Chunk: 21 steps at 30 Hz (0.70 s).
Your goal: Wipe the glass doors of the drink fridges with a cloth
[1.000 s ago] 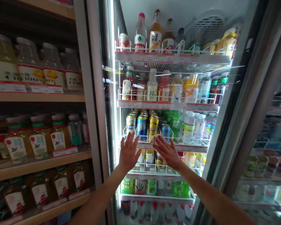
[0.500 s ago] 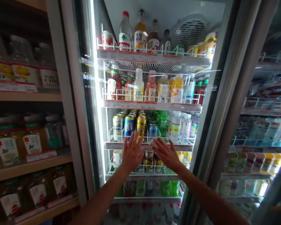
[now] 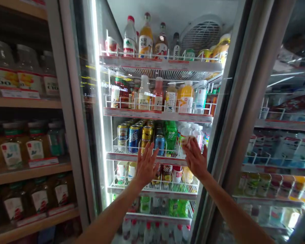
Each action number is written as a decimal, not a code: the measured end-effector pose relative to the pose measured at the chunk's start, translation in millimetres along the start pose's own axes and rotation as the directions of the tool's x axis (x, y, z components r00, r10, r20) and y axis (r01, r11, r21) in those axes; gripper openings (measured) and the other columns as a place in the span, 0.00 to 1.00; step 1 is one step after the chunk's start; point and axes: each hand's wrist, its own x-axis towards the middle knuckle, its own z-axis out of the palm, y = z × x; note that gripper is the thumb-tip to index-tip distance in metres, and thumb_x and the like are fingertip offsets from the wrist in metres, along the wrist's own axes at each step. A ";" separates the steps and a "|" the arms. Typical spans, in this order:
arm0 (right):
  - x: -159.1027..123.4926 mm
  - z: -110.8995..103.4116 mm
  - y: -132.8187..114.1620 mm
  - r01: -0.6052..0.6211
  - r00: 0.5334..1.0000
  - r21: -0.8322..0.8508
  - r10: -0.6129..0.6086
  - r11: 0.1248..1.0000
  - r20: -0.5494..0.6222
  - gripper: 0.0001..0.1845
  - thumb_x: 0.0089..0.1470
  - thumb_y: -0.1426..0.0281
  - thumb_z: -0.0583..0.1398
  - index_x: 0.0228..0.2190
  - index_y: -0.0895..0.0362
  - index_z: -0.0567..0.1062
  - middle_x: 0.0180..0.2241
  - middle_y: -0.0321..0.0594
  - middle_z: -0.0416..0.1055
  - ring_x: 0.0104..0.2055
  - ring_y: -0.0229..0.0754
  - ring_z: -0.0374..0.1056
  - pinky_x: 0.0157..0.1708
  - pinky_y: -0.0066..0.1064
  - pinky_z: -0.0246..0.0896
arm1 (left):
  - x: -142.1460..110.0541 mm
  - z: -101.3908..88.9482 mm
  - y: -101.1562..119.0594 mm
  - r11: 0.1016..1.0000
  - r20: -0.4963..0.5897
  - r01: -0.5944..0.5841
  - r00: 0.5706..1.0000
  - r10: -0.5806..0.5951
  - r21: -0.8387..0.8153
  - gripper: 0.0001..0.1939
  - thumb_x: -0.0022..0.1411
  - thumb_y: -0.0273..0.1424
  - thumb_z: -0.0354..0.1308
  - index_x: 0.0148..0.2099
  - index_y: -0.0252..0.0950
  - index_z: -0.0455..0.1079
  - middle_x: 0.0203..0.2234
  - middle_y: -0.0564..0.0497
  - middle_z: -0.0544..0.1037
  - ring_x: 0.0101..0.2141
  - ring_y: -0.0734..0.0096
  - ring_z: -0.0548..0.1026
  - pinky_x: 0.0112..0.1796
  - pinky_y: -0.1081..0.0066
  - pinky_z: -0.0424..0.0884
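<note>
My left hand (image 3: 146, 167) is held up with its fingers stretched out, palm toward the glass door (image 3: 155, 135) of a lit drinks fridge. It appears to rest on the glass, in front of the shelf of cans. My right hand (image 3: 197, 159) presses a crumpled whitish cloth (image 3: 186, 141) against the door, farther right and a little higher. Some fingers lie over the cloth and partly hide it. Behind the glass, gold and blue cans (image 3: 147, 135) and a green bottle (image 3: 170, 134) stand on the same shelf.
A metal door frame (image 3: 240, 112) runs down the fridge's right side, with another stocked fridge (image 3: 282, 152) beyond. On the left, wooden shelves (image 3: 27, 173) hold rows of bottles. Inside, more bottles (image 3: 145, 37) fill the upper racks.
My right hand has moved right and slightly up across the glass with the cloth. My left hand has stayed nearly in place, fingers still spread, while the view has shifted slightly.
</note>
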 end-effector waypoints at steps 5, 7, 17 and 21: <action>14.4 -2.4 25.7 -0.201 0.967 -0.038 0.192 0.979 -0.169 0.29 0.56 0.71 0.53 0.59 0.51 0.56 0.65 0.47 0.40 0.65 0.53 0.44 0.61 0.54 0.33 | 3.7 -0.5 8.4 0.999 0.004 0.040 0.999 -0.040 0.028 0.29 0.62 0.33 0.50 0.63 0.34 0.50 0.62 0.39 0.53 0.64 0.58 0.44 0.61 0.52 0.41; -5.9 -2.8 13.5 -0.157 0.981 -0.013 0.154 0.988 -0.116 0.30 0.56 0.73 0.53 0.59 0.50 0.56 0.65 0.46 0.41 0.65 0.52 0.44 0.62 0.52 0.33 | 0.5 -0.1 10.2 0.999 0.007 0.041 0.999 -0.041 0.034 0.29 0.62 0.33 0.50 0.63 0.34 0.51 0.62 0.38 0.54 0.64 0.58 0.44 0.60 0.52 0.42; 7.7 -4.0 32.7 -0.313 0.935 -0.067 0.296 0.947 -0.196 0.27 0.56 0.71 0.53 0.57 0.53 0.59 0.64 0.50 0.43 0.64 0.52 0.47 0.60 0.54 0.36 | -2.8 -1.7 -14.8 0.997 -0.028 0.069 0.997 -0.068 0.023 0.30 0.62 0.33 0.50 0.64 0.35 0.48 0.63 0.40 0.51 0.64 0.57 0.45 0.60 0.51 0.42; 4.0 5.4 -8.8 -0.119 0.991 -0.030 0.117 0.992 -0.072 0.30 0.55 0.74 0.53 0.58 0.51 0.57 0.65 0.47 0.42 0.65 0.50 0.43 0.62 0.52 0.33 | -9.8 -9.2 -38.4 0.994 -0.044 0.097 0.995 -0.095 0.049 0.30 0.62 0.34 0.50 0.64 0.35 0.48 0.63 0.39 0.51 0.64 0.56 0.45 0.60 0.51 0.42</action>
